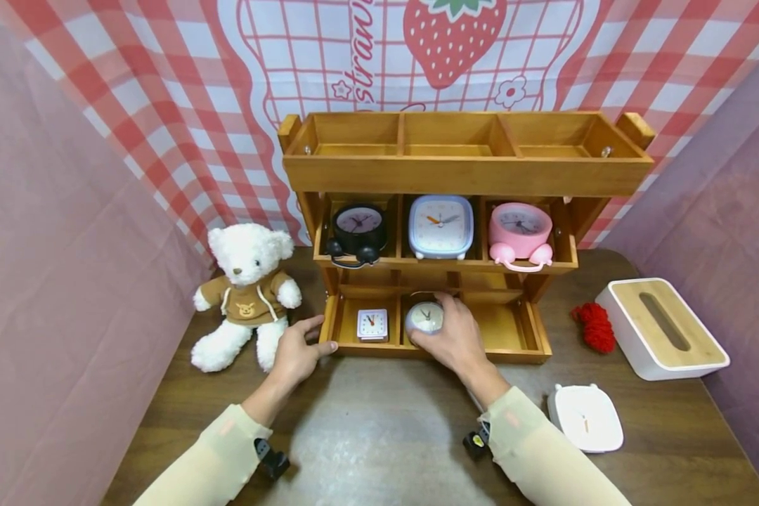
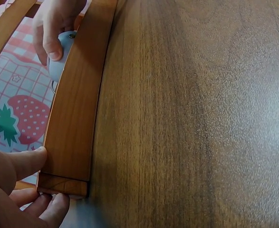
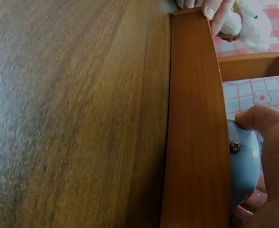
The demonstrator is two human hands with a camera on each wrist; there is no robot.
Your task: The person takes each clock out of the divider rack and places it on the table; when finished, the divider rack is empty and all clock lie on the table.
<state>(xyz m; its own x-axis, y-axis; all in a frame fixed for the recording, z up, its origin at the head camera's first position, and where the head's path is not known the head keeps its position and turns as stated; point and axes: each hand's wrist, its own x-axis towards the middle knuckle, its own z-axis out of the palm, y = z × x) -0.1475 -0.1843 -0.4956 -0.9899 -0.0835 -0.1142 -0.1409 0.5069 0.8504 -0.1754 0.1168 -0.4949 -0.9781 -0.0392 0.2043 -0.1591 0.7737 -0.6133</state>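
My right hand [image 1: 458, 336] grips a round pale blue alarm clock [image 1: 425, 318] in the middle compartment of the bottom tier of a wooden shelf [image 1: 468, 176]. In the right wrist view, thumb and fingers are on either side of the clock's blue body [image 3: 246, 161], behind the front board. My left hand [image 1: 297, 351] pinches the bottom tier's front left corner, thumb on the board's inner side and fingers round the end. A small square white clock [image 1: 372, 325] stands in the bottom left compartment. The blue clock's lower part is hidden.
The middle tier holds a black clock [image 1: 358, 232], a square blue-rimmed clock [image 1: 440, 226] and a pink clock [image 1: 520, 232]. A white teddy bear [image 1: 243, 295] sits left. On the right are red yarn [image 1: 596, 327], a tissue box [image 1: 664, 330] and a white square clock [image 1: 585, 418].
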